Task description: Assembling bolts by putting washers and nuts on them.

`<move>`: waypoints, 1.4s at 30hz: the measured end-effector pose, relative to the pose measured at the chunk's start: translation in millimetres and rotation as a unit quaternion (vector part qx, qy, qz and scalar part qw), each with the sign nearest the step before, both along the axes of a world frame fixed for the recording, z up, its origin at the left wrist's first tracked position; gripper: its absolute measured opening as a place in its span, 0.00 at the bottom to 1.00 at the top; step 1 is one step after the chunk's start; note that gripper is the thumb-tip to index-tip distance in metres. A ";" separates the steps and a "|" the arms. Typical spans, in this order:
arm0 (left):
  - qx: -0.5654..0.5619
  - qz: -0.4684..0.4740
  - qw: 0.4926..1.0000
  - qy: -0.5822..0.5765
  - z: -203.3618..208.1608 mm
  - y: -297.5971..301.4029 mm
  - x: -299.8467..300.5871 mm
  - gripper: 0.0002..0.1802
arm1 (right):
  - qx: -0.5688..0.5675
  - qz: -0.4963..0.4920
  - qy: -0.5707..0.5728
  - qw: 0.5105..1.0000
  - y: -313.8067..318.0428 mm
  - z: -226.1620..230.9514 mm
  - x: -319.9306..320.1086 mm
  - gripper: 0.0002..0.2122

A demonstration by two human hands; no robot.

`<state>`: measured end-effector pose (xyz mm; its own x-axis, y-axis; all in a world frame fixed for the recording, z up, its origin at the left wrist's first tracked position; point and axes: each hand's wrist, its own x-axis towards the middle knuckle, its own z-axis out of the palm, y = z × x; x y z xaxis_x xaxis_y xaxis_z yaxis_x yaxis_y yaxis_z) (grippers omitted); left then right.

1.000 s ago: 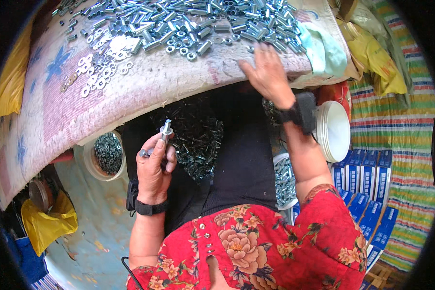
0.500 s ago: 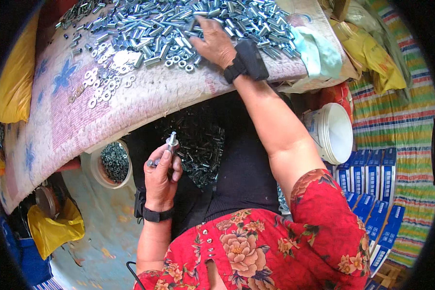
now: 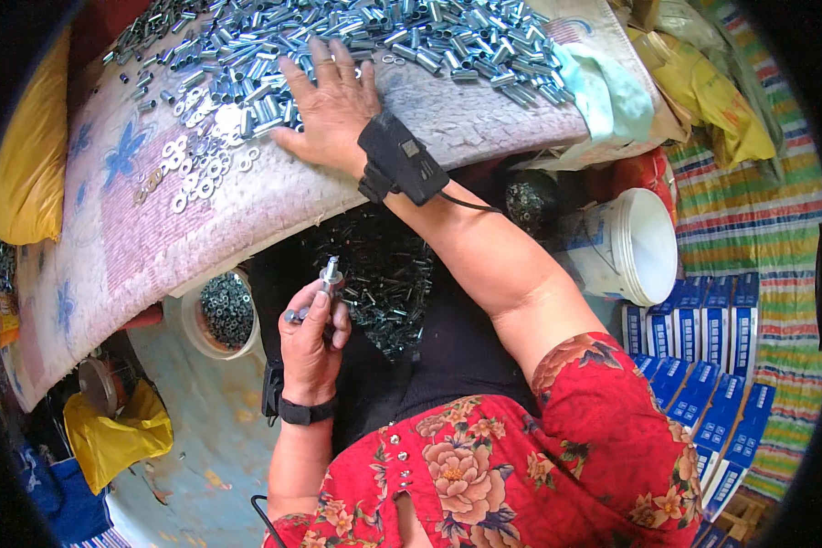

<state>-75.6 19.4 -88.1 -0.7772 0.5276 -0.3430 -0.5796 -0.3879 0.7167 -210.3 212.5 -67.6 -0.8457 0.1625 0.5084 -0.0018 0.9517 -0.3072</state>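
Observation:
My left hand is closed around a metal bolt with a sleeve, its tip pointing up past the thumb. A second metal end sticks out on the left side of the same hand; the rest is hidden in the fingers. On the cloth-covered table, my right hand lies palm down with fingers spread, at the near edge of a heap of silvery metal sleeves. Flat washers are scattered to its left. What lies under its palm is hidden.
Below the table edge, dark metal parts lie in my lap. A white bucket of nuts stands to the left, near a yellow bag. At right are a tipped white bucket, blue-and-white boxes and a pale green cloth.
My right hand has moved left along the near edge of the sleeve heap, and its fingers have spread. My left hand still holds the bolt in nearly the same place.

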 end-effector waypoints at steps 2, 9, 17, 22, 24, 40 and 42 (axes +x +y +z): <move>-0.003 0.011 1.000 0.001 -1.7 -2.0 -0.6 0.13 | 0.082 0.064 0.063 0.993 -10.4 8.5 -3.2 0.29; -0.017 0.010 1.000 -0.014 -2.2 -5.8 0.3 0.15 | 0.216 0.060 -0.077 0.971 10.5 18.5 -50.0 0.18; -0.017 0.026 0.999 -0.033 -7.1 -15.7 -8.0 0.15 | 0.237 -0.071 0.061 0.967 154.2 26.6 -59.7 0.08; -0.012 0.022 0.999 -0.044 -11.1 -13.5 -12.2 0.14 | 0.294 -0.121 0.156 0.935 230.4 36.1 -57.1 0.09; 0.000 0.019 0.999 -0.047 -11.5 -13.8 -14.1 0.14 | 0.276 -0.187 0.018 0.943 259.1 38.6 -46.3 0.16; -0.014 0.005 1.000 -0.007 -0.2 -3.2 -5.4 0.15 | 0.158 0.178 0.052 0.970 103.5 8.1 15.2 0.11; -0.012 0.003 1.000 -0.011 -1.1 -6.8 -3.2 0.15 | 0.132 0.195 0.039 0.971 98.8 11.0 32.1 0.11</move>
